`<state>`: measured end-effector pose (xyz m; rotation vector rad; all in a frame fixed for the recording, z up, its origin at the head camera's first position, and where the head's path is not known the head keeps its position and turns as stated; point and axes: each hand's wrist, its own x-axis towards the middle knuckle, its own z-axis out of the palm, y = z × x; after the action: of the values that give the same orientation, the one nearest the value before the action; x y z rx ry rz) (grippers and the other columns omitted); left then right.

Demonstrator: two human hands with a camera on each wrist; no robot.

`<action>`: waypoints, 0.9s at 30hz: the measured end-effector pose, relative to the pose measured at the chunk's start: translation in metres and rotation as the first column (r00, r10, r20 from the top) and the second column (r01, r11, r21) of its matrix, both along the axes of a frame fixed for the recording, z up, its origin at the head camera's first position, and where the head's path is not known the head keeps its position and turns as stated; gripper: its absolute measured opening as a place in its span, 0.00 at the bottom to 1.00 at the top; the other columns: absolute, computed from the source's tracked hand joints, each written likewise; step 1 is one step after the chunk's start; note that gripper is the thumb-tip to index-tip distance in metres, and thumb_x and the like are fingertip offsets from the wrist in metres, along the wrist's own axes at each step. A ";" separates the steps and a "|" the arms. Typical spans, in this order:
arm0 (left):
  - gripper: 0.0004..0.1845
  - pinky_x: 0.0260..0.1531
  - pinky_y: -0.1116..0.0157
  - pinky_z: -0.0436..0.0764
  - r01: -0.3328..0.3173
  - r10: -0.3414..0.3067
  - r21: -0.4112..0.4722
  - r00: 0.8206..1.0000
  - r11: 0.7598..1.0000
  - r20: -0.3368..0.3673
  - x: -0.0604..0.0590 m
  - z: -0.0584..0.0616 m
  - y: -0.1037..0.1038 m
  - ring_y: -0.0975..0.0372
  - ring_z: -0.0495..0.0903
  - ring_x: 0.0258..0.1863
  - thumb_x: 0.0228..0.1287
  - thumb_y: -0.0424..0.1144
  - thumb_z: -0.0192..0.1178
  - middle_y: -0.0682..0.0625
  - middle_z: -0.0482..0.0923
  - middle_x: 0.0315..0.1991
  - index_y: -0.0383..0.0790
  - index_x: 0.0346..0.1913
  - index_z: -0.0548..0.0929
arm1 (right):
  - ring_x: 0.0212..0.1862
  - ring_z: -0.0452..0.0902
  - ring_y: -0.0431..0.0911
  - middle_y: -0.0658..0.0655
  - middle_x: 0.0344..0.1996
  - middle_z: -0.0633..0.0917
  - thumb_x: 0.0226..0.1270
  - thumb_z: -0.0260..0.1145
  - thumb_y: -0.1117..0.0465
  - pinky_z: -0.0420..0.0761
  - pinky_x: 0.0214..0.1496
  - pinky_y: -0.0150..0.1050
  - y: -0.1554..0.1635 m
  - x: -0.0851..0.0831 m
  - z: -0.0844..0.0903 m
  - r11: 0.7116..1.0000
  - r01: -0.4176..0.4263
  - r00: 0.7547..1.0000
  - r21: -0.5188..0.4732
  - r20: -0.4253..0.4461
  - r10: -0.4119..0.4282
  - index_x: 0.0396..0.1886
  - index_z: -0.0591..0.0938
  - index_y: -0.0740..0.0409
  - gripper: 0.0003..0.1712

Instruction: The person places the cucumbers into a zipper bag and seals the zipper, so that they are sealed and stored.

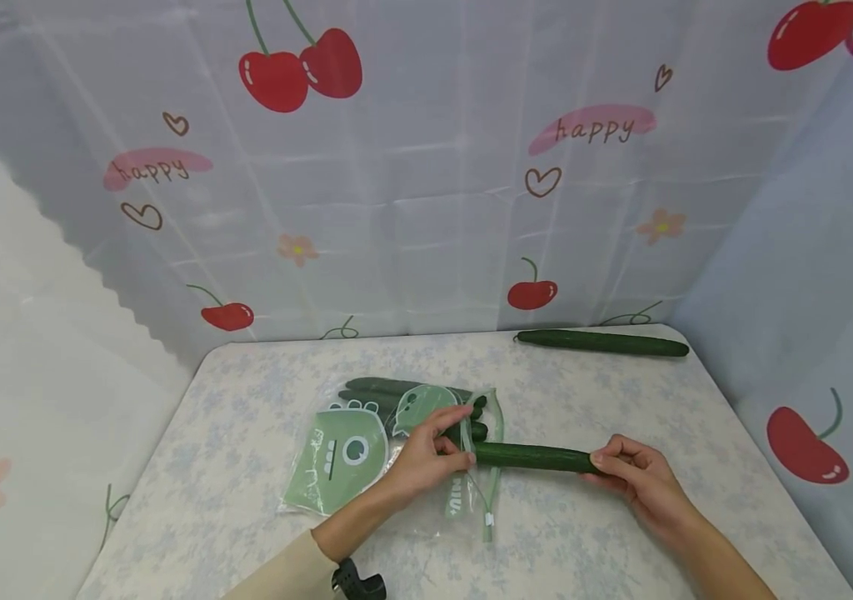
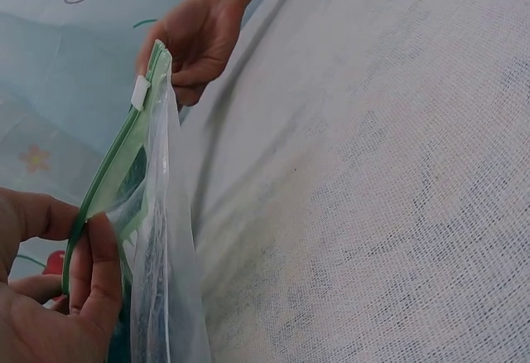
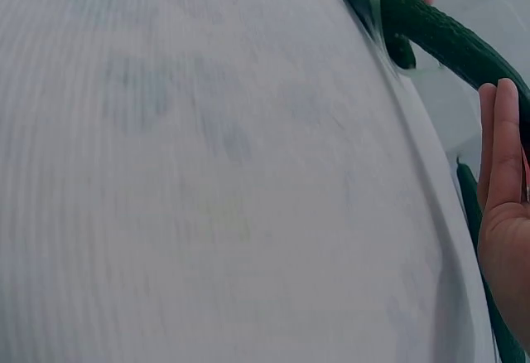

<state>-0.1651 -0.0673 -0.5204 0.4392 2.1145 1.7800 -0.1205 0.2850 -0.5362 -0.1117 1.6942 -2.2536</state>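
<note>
Inside bag (image 1: 366, 450), cucumber (image 1: 531, 457) tip hidden

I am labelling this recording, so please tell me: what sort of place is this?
Probably a small set-up table corner, not a real kitchen: cherry-print plastic sheets hang as walls around a cloth-covered table, where hands feed a cucumber into a zip bag.

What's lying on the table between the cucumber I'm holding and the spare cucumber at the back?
Nothing: the head view shows bare tablecloth between the held cucumber and the spare cucumber.
</note>
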 end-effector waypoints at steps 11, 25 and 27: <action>0.39 0.31 0.72 0.79 0.004 -0.004 -0.007 1.000 1.000 0.000 0.002 0.003 0.002 0.65 0.82 0.30 0.61 0.35 0.68 0.55 0.57 0.76 0.52 0.74 0.65 | 0.50 0.86 0.44 0.49 0.39 0.83 0.71 0.60 0.67 0.83 0.57 0.41 -0.044 -0.014 -0.011 0.998 -0.043 0.998 -0.046 0.035 0.044 0.32 0.79 0.53 0.07; 0.38 0.34 0.71 0.83 -0.007 0.007 -0.001 1.000 1.000 -0.005 0.002 0.003 0.003 0.65 0.83 0.30 0.60 0.33 0.67 0.56 0.59 0.75 0.52 0.73 0.67 | 0.48 0.86 0.47 0.53 0.41 0.83 0.67 0.66 0.61 0.84 0.55 0.40 -0.086 -0.030 -0.015 1.000 -0.006 0.994 -0.014 0.110 0.007 0.28 0.75 0.54 0.09; 0.38 0.34 0.71 0.83 -0.004 0.004 0.000 1.000 1.000 -0.009 0.002 0.003 0.002 0.65 0.83 0.30 0.60 0.33 0.67 0.56 0.59 0.75 0.50 0.73 0.66 | 0.48 0.86 0.47 0.53 0.42 0.82 0.67 0.67 0.61 0.84 0.55 0.40 -0.089 -0.031 -0.015 1.000 -0.002 0.992 -0.008 0.123 0.003 0.28 0.75 0.54 0.10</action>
<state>-0.1628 -0.0650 -0.5177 0.4442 2.1233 1.7834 -0.1520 0.1956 -0.5516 0.0236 1.6206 -2.2170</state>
